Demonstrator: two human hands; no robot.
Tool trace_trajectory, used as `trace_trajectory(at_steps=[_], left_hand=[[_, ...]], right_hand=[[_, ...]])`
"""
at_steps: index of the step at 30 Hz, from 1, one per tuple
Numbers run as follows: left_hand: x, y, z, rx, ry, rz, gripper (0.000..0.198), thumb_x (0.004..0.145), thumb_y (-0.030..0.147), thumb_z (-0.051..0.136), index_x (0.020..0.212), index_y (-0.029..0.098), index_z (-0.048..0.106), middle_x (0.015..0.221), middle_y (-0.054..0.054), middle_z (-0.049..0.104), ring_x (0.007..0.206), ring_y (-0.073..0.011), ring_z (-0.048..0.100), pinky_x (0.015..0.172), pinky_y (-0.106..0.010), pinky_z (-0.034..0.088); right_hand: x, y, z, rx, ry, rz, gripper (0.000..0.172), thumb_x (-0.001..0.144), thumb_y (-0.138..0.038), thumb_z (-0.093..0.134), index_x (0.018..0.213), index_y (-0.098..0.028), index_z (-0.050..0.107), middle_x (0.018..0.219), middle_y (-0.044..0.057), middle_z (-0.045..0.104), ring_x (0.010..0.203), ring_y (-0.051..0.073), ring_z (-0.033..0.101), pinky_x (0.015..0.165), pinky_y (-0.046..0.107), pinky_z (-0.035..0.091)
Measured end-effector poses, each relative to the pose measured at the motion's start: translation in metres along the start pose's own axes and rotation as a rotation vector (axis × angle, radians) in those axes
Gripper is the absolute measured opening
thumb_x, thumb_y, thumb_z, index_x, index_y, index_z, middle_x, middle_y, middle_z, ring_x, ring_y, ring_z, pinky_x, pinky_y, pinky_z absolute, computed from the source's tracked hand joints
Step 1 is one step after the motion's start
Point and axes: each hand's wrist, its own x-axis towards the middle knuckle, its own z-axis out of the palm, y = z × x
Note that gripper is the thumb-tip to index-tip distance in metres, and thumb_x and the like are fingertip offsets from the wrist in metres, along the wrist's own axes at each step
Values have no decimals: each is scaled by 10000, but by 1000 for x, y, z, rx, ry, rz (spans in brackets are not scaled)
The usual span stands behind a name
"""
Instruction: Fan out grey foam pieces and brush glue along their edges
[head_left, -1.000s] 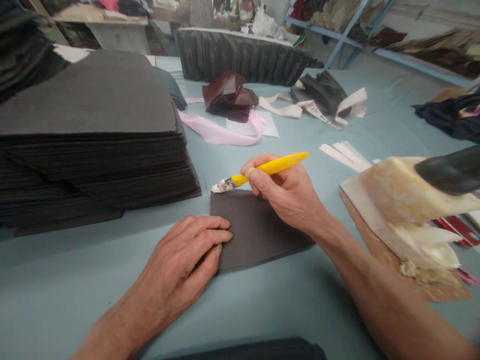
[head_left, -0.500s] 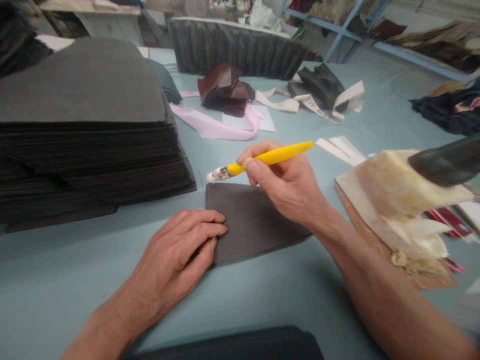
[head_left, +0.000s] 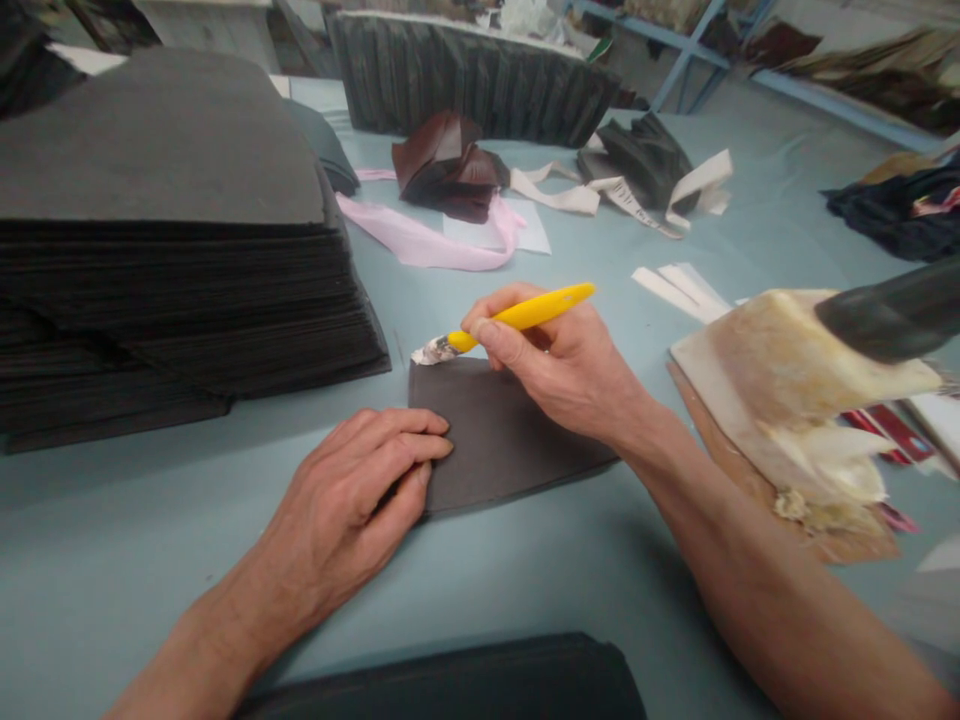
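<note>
My right hand (head_left: 551, 355) is closed around a brush (head_left: 525, 312) with a yellow handle. Whitish stuff coats its bristles, which are at the far left corner of a dark grey panel (head_left: 502, 440). That panel lies flat on the table, with at least one more layer visible under its near edge. My left hand (head_left: 367, 480) rests at the panel's left side, its fingers stretched out and the fingertips on the surface. Part of the panel's right side is hidden under my right hand and forearm.
A tall stack of dark sheets (head_left: 187, 300) stands at left. To the right is a glue-crusted container (head_left: 780, 360) with a black cylinder over it. A dark piece (head_left: 465, 685) lies at the near edge. Pink strip (head_left: 427, 235), brown bundle (head_left: 450, 165) and white strips (head_left: 682, 290) lie behind.
My right hand has moved the brush slightly left, bringing its bristles to the panel's far left corner. My left hand has stayed on the panel. The view has tilted slightly.
</note>
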Motion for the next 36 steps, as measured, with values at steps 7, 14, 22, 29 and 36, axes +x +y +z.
trace_trajectory(at_steps=[7, 14, 22, 29, 36], left_hand=[[-1, -1, 0, 10, -11, 3, 214, 1086, 125, 538, 1198, 231, 687, 1283, -32, 771, 1131, -139, 725, 1028, -289, 527], [-1, -2, 1, 14, -30, 6, 214, 1093, 137, 527, 1210, 237, 675, 1302, -23, 750, 1157, -126, 714, 1049, -275, 506], [-2, -5, 1, 30, -34, 15, 213, 1096, 165, 525, 1225, 251, 671, 1301, -18, 758, 1162, -143, 728, 1058, -295, 513], [-4, -8, 1, 29, -34, 12, 218, 1086, 182, 545, 1232, 270, 681, 1320, -15, 768, 1186, -159, 738, 1069, -308, 520], [-1, -8, 2, 62, -14, 41, 214, 1089, 199, 531, 1227, 276, 676, 1303, -24, 766, 1159, -157, 747, 1048, -299, 530]], right_hand=[[1, -1, -8, -13, -28, 7, 527, 1031, -693, 660, 996, -172, 738, 901, 27, 714, 751, 128, 563, 698, 281, 458], [3, -2, -15, -20, -55, -15, 495, 1031, -662, 683, 944, -176, 711, 833, 5, 660, 733, 121, 533, 691, 278, 445], [5, -15, -26, -86, -113, 30, 355, 1050, -496, 715, 915, -169, 699, 742, -40, 573, 707, 100, 491, 673, 269, 387], [-2, -14, -32, -91, -112, 29, 417, 1032, -588, 719, 943, -181, 709, 739, -37, 596, 692, 109, 497, 661, 282, 381], [-11, -13, -41, -118, -89, 51, 449, 1027, -625, 708, 967, -181, 727, 746, -30, 593, 675, 115, 491, 647, 293, 378]])
